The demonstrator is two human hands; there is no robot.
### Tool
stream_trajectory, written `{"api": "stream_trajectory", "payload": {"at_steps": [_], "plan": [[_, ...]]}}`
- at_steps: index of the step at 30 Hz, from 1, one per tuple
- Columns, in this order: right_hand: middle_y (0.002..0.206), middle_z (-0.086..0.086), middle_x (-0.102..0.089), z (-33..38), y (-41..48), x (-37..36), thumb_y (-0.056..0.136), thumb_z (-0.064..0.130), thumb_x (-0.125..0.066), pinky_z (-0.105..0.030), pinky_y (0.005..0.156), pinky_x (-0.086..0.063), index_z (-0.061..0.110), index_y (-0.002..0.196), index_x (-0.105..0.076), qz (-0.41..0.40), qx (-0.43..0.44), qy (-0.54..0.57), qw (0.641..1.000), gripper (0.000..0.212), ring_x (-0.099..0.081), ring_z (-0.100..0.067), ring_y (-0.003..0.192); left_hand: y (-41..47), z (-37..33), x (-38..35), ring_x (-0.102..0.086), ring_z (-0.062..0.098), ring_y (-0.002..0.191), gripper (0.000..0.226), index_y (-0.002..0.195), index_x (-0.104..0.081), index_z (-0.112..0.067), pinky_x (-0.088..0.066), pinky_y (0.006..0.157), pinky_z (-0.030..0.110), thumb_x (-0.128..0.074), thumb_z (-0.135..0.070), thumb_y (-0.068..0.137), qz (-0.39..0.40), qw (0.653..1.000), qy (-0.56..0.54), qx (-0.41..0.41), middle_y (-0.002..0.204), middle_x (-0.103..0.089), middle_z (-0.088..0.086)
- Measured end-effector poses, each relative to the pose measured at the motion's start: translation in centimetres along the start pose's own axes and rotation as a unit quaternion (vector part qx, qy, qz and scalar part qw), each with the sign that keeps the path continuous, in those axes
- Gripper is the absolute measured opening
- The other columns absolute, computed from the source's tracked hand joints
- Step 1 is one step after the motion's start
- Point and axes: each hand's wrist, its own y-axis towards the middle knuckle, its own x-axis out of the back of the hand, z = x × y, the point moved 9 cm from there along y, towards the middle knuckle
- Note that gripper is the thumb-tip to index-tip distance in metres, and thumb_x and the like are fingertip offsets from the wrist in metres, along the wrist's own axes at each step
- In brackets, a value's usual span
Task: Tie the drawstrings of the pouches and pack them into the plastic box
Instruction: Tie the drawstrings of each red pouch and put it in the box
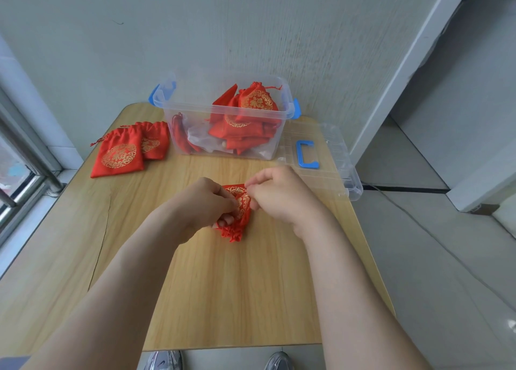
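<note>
Wooden table (pixel 223 291) stands against a grey wall, with a window at my left. The clear plastic box (pixel 174 129) sits at the far edge and holds red pouches. The pouch (pixel 240 211) I am working on lies mid-table, long axis running away from me, gathered mouth nearest me. It lies between my hands: left hand (pixel 206 202) fingers curl around its left side, and right hand (pixel 279 196) fingertips pinch its far right edge.

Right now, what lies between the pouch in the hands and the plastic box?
In the head view, only bare wooden table between the pouch and plastic box.
</note>
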Motion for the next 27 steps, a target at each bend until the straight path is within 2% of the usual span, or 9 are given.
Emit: {"api": "stream_trajectory", "payload": {"at_steps": [3, 8, 14, 18, 20, 22, 25, 27], "plan": [[0.083, 0.002, -0.075, 0.6, 0.4, 0.4, 0.099, 0.02, -0.055, -0.032, 0.076, -0.054, 0.028, 0.095, -0.073, -0.031, 0.041, 0.044, 0.998, 0.02, -0.071, -0.013, 0.083, -0.3, -0.1, -0.2, -0.062, 0.022, 0.071, 0.013, 0.1, -0.073, 0.003, -0.052, 0.06, 0.027, -0.068, -0.009, 0.1, 0.019, 1.0, -0.017, 0.0, 0.076, -0.071, 0.013], [0.081, 0.003, -0.069, 1.4, 0.8, -0.6, 0.101, 0.015, -0.05, -0.03, 0.069, -0.048, 0.029, 0.093, -0.069, -0.027, 0.089, 0.023, 0.995, 0.026, -0.066, -0.014, 0.076, -0.6, -0.8, -0.4, -0.063, 0.016, 0.072, 0.009, 0.101, -0.077, -0.004, -0.055, 0.065, 0.027, -0.069, -0.007, 0.097, 0.041, 0.999, 0.002, -0.018, 0.083, -0.076, 0.008], [0.087, 0.007, -0.072, 1.9, 0.4, 0.5, 0.102, 0.019, -0.056, -0.017, 0.057, -0.043, 0.031, 0.102, -0.068, -0.069, 0.114, 0.021, 0.991, 0.017, -0.064, -0.003, 0.069, -1.1, -1.8, -0.9, -0.063, 0.012, 0.075, 0.016, 0.101, -0.08, -0.007, -0.053, 0.069, 0.025, -0.068, -0.016, 0.1, 0.076, 0.996, 0.035, -0.043, 0.094, -0.081, 0.006], [0.084, 0.008, -0.072, 1.9, 0.5, 0.4, 0.102, 0.02, -0.059, -0.022, 0.065, -0.047, 0.03, 0.101, -0.07, -0.062, 0.119, 0.048, 0.99, 0.015, -0.065, -0.005, 0.068, -1.4, -2.1, -1.1, -0.063, 0.013, 0.08, 0.013, 0.097, -0.082, -0.011, -0.052, 0.078, 0.031, -0.075, -0.021, 0.093, 0.105, 0.991, 0.054, -0.065, 0.097, -0.079, 0.01], [0.074, 0.007, -0.07, 2.0, 0.5, 0.2, 0.104, 0.018, -0.057, -0.024, 0.065, -0.052, 0.026, 0.104, -0.071, -0.043, 0.123, 0.086, 0.988, 0.016, -0.067, -0.006, 0.064, -1.4, -2.2, -1.1, -0.063, 0.012, 0.078, 0.02, 0.096, -0.081, -0.008, -0.052, 0.074, 0.027, -0.075, -0.028, 0.094, 0.104, 0.99, 0.053, -0.081, 0.095, -0.078, 0.01], [0.071, 0.005, -0.071, 2.2, 0.4, 0.1, 0.108, 0.019, -0.053, -0.018, 0.062, -0.051, 0.023, 0.112, -0.069, -0.029, 0.132, 0.104, 0.985, 0.017, -0.067, -0.004, 0.061, -1.2, -2.1, -1.0, -0.062, 0.011, 0.073, 0.022, 0.095, -0.078, -0.004, -0.052, 0.067, 0.023, -0.072, -0.025, 0.1, 0.092, 0.992, 0.036, -0.082, 0.085, -0.076, 0.003], [0.086, 0.004, -0.077, 2.2, 0.6, 0.0, 0.112, 0.024, -0.048, -0.023, 0.073, -0.055, 0.031, 0.126, -0.06, -0.034, 0.14, 0.124, 0.982, 0.02, -0.073, -0.007, 0.078, -1.0, -1.9, -1.0, -0.062, 0.01, 0.071, 0.022, 0.093, -0.078, -0.005, -0.052, 0.065, 0.022, -0.069, -0.023, 0.102, 0.085, 0.993, 0.031, -0.07, 0.081, -0.075, -0.001], [0.093, 0.005, -0.077, 2.1, 0.7, 0.4, 0.11, 0.019, -0.05, -0.029, 0.079, -0.058, 0.034, 0.124, -0.06, -0.061, 0.146, 0.125, 0.98, 0.023, -0.073, -0.009, 0.083, -0.9, -1.8, -1.0, -0.062, 0.01, 0.073, 0.021, 0.097, -0.079, -0.005, -0.052, 0.068, 0.024, -0.068, -0.023, 0.103, 0.086, 0.994, 0.025, -0.061, 0.083, -0.075, -0.001]]}}
